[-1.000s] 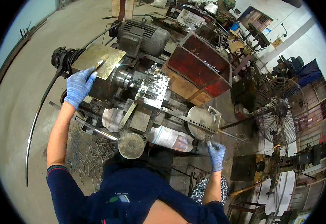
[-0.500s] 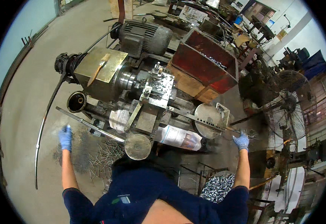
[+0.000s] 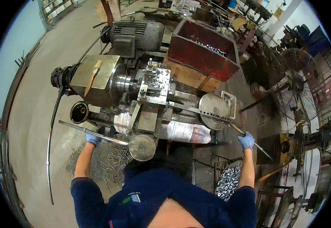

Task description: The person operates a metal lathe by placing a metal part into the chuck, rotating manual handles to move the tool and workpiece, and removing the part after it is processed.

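My right hand (image 3: pixel 246 141), in a blue glove, is closed round a thin metal lever rod (image 3: pixel 264 152). The rod joins a flat bar with a row of holes (image 3: pixel 215 115), which runs across to the lathe's tool slide. My left hand (image 3: pixel 92 140), also gloved, is at a longer steel handle bar (image 3: pixel 74 126) left of the round metal disc (image 3: pixel 142 148). Its fingers are hidden at the bar, so a grip on it cannot be made out. Metal chips lie on the slide block (image 3: pixel 155 85) beside the shiny chuck (image 3: pixel 124 83).
A brush (image 3: pixel 93 78) lies on the headstock cover. Behind stand a motor (image 3: pixel 137 36) and a red bin (image 3: pixel 205 57) with small metal parts. A basket of metal parts (image 3: pixel 228 182) is by my right forearm. A large fan (image 3: pixel 296 81) stands at the right.
My left hand has moved right to the handle bar. The right hand stays on the lever rod, which now sticks out past it. The whole view has shifted a little.
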`<state>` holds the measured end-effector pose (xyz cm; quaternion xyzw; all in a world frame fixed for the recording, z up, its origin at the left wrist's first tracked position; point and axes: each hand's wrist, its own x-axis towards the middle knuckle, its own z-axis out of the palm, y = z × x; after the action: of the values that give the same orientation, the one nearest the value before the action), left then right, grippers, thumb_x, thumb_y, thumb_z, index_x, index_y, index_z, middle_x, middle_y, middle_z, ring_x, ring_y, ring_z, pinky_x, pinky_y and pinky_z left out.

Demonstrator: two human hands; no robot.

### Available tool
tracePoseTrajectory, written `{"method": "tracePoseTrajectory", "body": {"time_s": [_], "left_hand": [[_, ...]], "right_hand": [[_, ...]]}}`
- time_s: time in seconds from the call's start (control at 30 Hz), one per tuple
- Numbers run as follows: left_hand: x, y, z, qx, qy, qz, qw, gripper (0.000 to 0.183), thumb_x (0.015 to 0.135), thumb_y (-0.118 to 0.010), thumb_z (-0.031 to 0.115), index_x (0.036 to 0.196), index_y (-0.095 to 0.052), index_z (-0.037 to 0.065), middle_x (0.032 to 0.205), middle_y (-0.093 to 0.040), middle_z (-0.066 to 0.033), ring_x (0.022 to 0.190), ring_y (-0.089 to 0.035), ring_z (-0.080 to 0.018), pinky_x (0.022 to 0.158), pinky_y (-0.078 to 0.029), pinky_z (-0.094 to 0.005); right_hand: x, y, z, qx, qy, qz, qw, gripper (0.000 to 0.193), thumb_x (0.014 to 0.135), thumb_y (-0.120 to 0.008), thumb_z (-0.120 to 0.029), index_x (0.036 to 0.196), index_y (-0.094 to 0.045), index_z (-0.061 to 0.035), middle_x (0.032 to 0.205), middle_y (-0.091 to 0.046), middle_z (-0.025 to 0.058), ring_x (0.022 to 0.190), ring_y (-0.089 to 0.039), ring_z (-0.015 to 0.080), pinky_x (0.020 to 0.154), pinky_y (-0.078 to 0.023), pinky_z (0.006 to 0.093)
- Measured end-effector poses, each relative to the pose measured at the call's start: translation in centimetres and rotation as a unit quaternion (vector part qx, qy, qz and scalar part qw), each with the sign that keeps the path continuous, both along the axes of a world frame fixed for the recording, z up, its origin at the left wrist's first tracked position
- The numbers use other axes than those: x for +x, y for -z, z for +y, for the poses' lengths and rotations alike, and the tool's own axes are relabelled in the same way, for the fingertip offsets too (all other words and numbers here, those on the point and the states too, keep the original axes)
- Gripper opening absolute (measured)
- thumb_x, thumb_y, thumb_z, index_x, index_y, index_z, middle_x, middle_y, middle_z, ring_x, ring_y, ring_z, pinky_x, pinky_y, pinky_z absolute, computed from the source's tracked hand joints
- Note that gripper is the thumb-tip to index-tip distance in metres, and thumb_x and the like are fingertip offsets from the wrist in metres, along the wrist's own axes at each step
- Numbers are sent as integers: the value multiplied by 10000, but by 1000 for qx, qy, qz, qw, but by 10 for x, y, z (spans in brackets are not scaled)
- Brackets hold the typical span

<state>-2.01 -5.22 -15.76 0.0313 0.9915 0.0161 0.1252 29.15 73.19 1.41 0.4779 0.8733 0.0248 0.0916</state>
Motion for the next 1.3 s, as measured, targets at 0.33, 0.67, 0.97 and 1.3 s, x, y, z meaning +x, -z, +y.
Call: {"method": "tracePoseTrajectory", "body": {"time_s": [0.33,0.67,0.97,1.3], "left_hand": [[9,-9,-62,-13,-26,23,999,312,793,-580,348,1004,-666,134,946,-672,-127,902,-632,-320,773,-505,-399],[6,-100,-68,583,-415,249,653,439,849,-628,421,819,-553,-10,603,-571,-90,426,-538,-177,395,-446,-298],[-24,-92,-2,612,-459,324,557,265,837,-640,181,774,-507,-39,630,-603,-124,453,-568,-176,381,-430,-301],[-18,-106,3,615,-445,328,562,175,835,-599,107,814,-515,-45,620,-599,-120,421,-548,-178,366,-405,-292]], "right_hand": [[161,24,42,40,86,14,995,434,712,-592,-466,823,-673,-54,923,-651,214,861,-627,386,734,-506,463],[253,51,29,-15,130,76,988,392,680,-673,-335,916,-687,-22,894,-664,217,878,-642,349,791,-498,403],[270,55,4,43,161,-1,986,476,618,-732,-384,865,-661,17,910,-648,249,907,-626,377,804,-500,416],[269,54,-10,12,203,-20,979,551,597,-757,-436,896,-664,17,987,-641,238,960,-616,362,838,-493,409]]}}
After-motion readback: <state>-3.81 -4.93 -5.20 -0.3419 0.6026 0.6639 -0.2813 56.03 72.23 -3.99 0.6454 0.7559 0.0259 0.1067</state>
